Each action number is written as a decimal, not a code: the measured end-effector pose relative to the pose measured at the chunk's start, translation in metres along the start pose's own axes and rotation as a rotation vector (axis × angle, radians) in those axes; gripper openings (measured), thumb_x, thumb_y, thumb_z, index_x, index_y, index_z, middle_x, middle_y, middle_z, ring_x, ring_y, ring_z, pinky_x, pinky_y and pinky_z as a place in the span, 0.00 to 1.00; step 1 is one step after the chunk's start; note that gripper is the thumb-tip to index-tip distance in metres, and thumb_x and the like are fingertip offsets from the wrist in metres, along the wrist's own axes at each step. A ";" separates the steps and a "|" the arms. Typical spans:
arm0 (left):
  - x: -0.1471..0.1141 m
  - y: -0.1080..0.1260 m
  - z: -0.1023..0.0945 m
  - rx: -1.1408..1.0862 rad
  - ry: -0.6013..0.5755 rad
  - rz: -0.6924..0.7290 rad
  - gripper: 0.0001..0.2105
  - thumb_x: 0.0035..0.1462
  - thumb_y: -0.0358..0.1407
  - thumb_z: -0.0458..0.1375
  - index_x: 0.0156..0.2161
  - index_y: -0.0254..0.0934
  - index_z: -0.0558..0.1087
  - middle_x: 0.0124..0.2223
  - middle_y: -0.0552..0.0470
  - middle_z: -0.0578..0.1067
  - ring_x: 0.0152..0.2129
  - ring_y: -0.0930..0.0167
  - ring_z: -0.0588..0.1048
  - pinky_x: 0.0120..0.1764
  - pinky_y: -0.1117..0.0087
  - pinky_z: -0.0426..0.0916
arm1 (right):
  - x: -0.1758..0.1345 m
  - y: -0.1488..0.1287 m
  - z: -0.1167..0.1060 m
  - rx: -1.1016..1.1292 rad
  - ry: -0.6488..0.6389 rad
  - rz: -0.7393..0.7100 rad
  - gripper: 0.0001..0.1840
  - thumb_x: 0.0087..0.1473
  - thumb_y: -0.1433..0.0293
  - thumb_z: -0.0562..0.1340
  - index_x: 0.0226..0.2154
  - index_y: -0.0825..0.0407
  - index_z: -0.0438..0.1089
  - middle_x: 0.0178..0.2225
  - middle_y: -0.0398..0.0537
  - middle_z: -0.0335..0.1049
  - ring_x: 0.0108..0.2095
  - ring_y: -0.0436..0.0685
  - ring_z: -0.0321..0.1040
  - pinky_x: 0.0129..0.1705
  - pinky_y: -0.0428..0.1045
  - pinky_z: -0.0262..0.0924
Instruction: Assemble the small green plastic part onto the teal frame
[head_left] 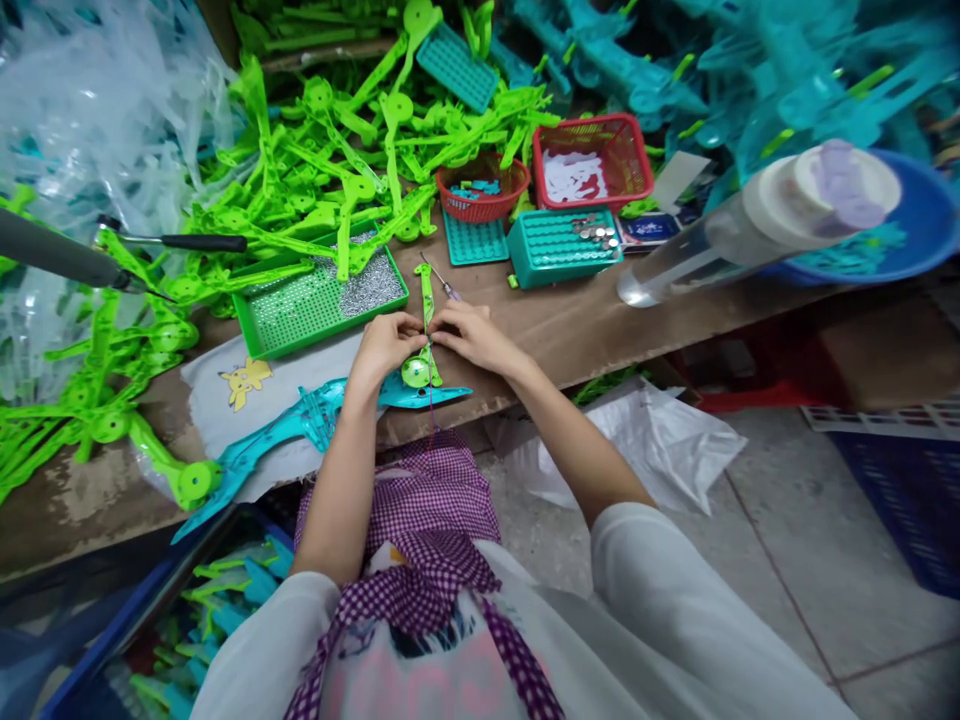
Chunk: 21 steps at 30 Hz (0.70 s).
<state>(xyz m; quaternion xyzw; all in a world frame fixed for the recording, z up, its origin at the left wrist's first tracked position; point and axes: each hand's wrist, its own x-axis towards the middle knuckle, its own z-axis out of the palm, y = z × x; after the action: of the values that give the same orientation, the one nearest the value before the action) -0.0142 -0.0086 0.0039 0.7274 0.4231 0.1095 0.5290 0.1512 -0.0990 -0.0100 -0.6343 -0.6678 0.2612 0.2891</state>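
Green plastic parts heaped beyond a green tray at the back of the brown workbench. Just right of that tray, near the bench's front edge, a slim green piece, long axis running away from the body. Left hand and right hand pinching it from either side, equally near. Thin tool protruding past the right hand.
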 end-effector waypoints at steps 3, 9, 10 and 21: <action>0.003 0.002 -0.002 0.071 -0.018 0.017 0.10 0.45 0.31 0.65 0.36 0.32 0.78 0.31 0.49 0.79 0.29 0.70 0.75 0.34 0.70 0.68 | 0.019 0.004 -0.015 0.066 -0.129 -0.050 0.08 0.55 0.67 0.62 0.38 0.53 0.67 0.37 0.47 0.70 0.39 0.56 0.65 0.41 0.49 0.50; 0.010 0.002 -0.007 0.057 -0.091 0.034 0.07 0.42 0.30 0.64 0.31 0.31 0.79 0.29 0.51 0.78 0.25 0.72 0.73 0.32 0.71 0.65 | 0.067 -0.001 -0.036 -0.051 -0.531 -0.123 0.12 0.45 0.73 0.68 0.31 0.51 0.63 0.26 0.38 0.62 0.27 0.48 0.56 0.29 0.45 0.45; 0.011 0.002 -0.007 0.048 -0.094 0.025 0.06 0.43 0.30 0.64 0.30 0.31 0.79 0.28 0.51 0.78 0.24 0.73 0.72 0.31 0.72 0.64 | 0.072 -0.003 -0.037 -0.074 -0.576 -0.119 0.13 0.44 0.74 0.68 0.29 0.51 0.62 0.25 0.37 0.61 0.26 0.48 0.55 0.29 0.45 0.44; 0.010 0.008 0.006 0.141 0.072 -0.083 0.05 0.45 0.33 0.64 0.29 0.33 0.78 0.26 0.51 0.77 0.24 0.71 0.72 0.29 0.72 0.62 | 0.051 -0.009 -0.040 0.026 -0.339 -0.044 0.04 0.52 0.74 0.62 0.34 0.53 0.68 0.30 0.42 0.68 0.31 0.49 0.62 0.33 0.45 0.52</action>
<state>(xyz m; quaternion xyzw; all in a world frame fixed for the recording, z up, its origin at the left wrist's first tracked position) -0.0011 -0.0060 0.0054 0.7404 0.4781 0.0835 0.4649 0.1723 -0.0496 0.0275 -0.5624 -0.7173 0.3667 0.1861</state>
